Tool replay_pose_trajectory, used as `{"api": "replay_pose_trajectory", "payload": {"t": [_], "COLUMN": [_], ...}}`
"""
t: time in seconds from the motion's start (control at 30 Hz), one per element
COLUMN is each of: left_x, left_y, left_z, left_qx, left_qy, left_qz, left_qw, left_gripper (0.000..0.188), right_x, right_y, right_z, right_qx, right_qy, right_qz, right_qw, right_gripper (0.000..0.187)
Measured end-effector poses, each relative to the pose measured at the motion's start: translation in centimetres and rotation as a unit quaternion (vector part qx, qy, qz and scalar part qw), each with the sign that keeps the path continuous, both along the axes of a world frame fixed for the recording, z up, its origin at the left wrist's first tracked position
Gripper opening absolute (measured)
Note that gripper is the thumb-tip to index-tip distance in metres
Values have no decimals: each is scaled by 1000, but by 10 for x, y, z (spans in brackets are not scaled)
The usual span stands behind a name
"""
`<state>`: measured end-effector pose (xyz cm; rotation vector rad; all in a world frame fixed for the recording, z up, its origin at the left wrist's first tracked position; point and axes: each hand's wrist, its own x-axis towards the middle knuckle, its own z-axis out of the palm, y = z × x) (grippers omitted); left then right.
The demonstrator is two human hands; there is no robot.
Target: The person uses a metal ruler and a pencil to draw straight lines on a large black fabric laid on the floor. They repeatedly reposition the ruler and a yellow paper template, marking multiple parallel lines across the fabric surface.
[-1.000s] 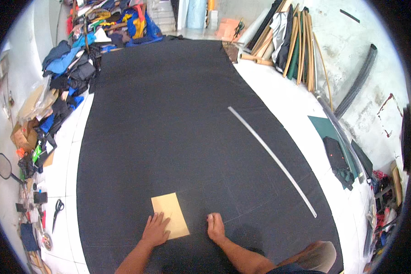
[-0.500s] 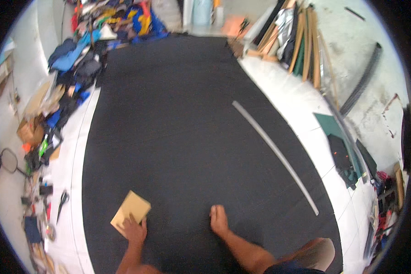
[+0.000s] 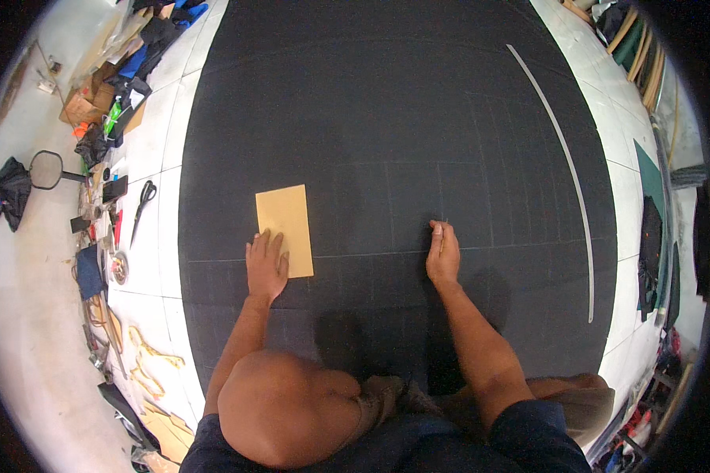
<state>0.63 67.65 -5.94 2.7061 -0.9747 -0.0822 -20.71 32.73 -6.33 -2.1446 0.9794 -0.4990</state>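
A large black cloth (image 3: 355, 102) is spread over the floor, marked with faint pale lines, one running across it near my hands. On its left part lies a tan rectangular card (image 3: 288, 213), its long sides nearly upright in the head view. My left hand (image 3: 268, 264) rests flat on the card's lower left, fingers spread. Farther right, my right hand (image 3: 443, 256) is closed, thumb and fingers pinched around a thin, light-coloured stick whose tip barely shows. A long pale ruler strip (image 3: 564, 158) lies on the cloth at the right.
White floor tiles (image 3: 170, 126) border the cloth. Black-handled scissors (image 3: 143, 206) lie on the left tiles, beside small tools and a round container (image 3: 119, 268). Cardboard and cloth scraps (image 3: 95, 98) pile up at far left. Dark green sheets (image 3: 649, 177) lie along the right wall.
My view has tipped down toward my knees. The tan card, tilted before, now lies nearly straight across the pale line, with my left hand still on it. My right hand stays closed.
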Motion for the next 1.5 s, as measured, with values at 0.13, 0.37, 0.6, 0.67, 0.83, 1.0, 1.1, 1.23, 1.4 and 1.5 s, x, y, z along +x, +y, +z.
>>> {"api": "replay_pose_trajectory", "payload": {"t": [0.13,0.37,0.6,0.67,0.83,1.0,1.1,1.23,1.4,1.5], "left_x": [13,30,30,31,30,30,30,30,30,30], "left_y": [-29,-60,-58,-54,-54,-54,-53,-53,-53,-53], "left_z": [-4,-11,-15,-17,-18,-17,-17,-16,-15,-16], "left_qx": [-17,-39,-83,-84,-114,-127,-129,-124,-125,-121], "left_qy": [5,26,34,35,38,38,37,35,45,48], "left_qz": [-29,-58,-44,-45,-44,-45,-42,-44,-40,-39], "left_qw": [999,997,995,995,992,990,990,991,990,991], "left_gripper": [52,54,53,54,55,55,55,55,56,55], "right_x": [-1,14,44,51,56,48,42,43,44,43], "right_y": [6,25,71,84,119,126,128,131,130,130], "right_z": [5,9,25,27,25,17,17,15,15,13], "right_qx": [-18,-85,-93,-131,-180,-201,-203,-191,-187,-180], "right_qy": [-6,-29,5,16,11,55,61,54,48,50], "right_qz": [42,137,241,311,434,439,451,427,429,423], "right_qw": [999,987,966,941,883,874,867,882,882,887], "right_gripper": [37,21,20,21,12,13,14,15,12,12]}}
